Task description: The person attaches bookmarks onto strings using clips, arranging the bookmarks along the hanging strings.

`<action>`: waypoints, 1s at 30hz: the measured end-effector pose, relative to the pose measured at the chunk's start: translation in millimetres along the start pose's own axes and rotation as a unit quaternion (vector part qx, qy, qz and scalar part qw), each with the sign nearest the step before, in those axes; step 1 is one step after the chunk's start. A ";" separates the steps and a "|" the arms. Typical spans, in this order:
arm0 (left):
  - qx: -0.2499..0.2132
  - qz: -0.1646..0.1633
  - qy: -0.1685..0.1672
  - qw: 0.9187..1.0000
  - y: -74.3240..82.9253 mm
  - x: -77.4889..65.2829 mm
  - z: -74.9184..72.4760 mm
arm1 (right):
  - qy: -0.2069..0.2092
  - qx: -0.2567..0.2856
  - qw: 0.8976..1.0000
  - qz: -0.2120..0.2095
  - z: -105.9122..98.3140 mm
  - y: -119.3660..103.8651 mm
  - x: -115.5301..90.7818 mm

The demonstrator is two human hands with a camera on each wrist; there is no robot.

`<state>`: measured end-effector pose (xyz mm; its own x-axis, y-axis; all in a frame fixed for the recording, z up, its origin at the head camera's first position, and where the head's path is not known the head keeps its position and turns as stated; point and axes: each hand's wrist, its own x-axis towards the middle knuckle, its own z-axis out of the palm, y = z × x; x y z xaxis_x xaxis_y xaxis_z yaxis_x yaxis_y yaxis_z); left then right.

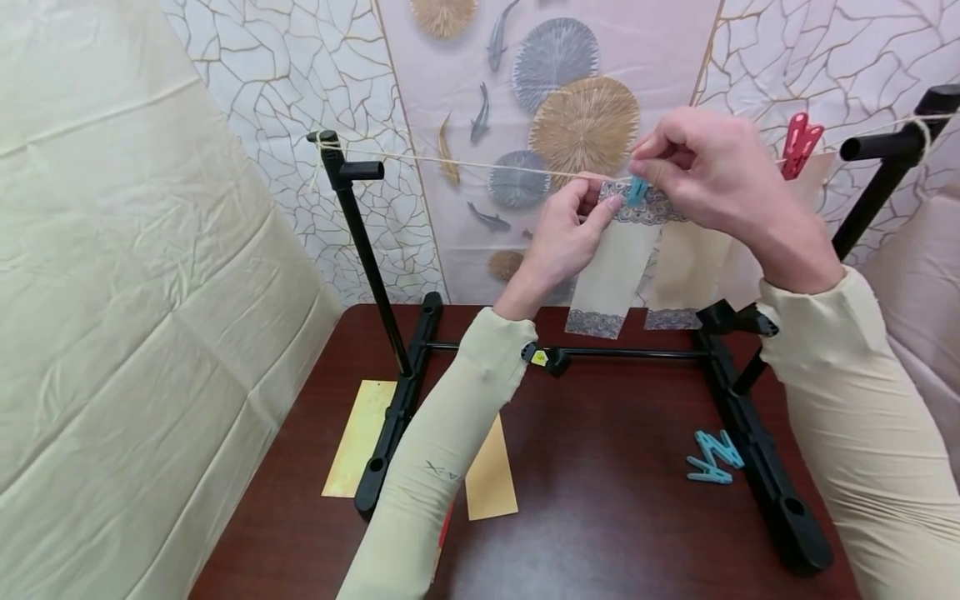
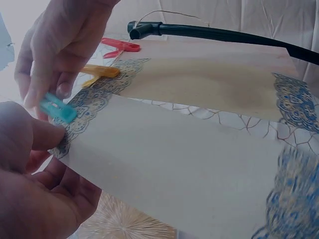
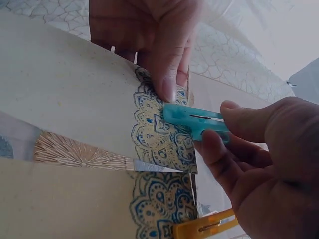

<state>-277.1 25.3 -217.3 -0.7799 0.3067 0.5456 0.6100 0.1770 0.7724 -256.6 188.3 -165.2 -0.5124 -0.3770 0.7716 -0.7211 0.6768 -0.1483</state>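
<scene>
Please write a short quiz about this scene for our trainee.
1. Which hand pinches the blue clothespin?
2. In the left wrist view, which colour is the clothespin between the red clothespin and the blue one? A green, B orange, C white.
3. True or false: the white card has only one patterned end.

Key: 1. The right hand. 2. B, the orange clothespin. 3. False: both ends are patterned.

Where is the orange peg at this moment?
In the left wrist view, the orange peg is at upper left, on the patterned edge of the beige card, between the red peg and the turquoise peg in the right hand.
</scene>
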 end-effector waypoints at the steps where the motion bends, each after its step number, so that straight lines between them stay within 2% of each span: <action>1: 0.001 0.002 0.001 1.000 -4.4 1.8 2.0 | -0.005 -0.006 1.000 -0.002 -0.6 -0.1 0.5; 5: -0.001 0.011 0.006 1.000 -17.8 6.9 8.2 | -0.033 -0.014 0.999 0.000 -4.0 -0.9 3.3; 14: -0.029 0.002 -0.011 1.000 -26.7 4.1 6.0 | -0.122 -0.047 0.991 0.019 -9.6 -4.9 5.5; 17: -0.035 0.000 -0.029 0.999 -28.0 3.2 4.4 | -0.110 -0.045 0.992 0.030 -11.4 -7.2 3.4; 24: -0.037 -0.024 -0.069 0.997 -27.7 -3.9 -0.6 | -0.026 -0.042 0.998 0.037 -17.6 -14.1 -5.3; 30: -0.028 -0.036 -0.082 0.996 -42.7 -6.3 -1.8 | 0.004 -0.051 0.998 0.039 -25.8 -17.6 -17.5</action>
<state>-298.4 14.1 -253.1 -0.7851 0.4443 0.4316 0.5412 0.1533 0.8268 -223.0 199.2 -160.1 -0.5614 -0.3148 0.7653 -0.6268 0.7656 -0.1449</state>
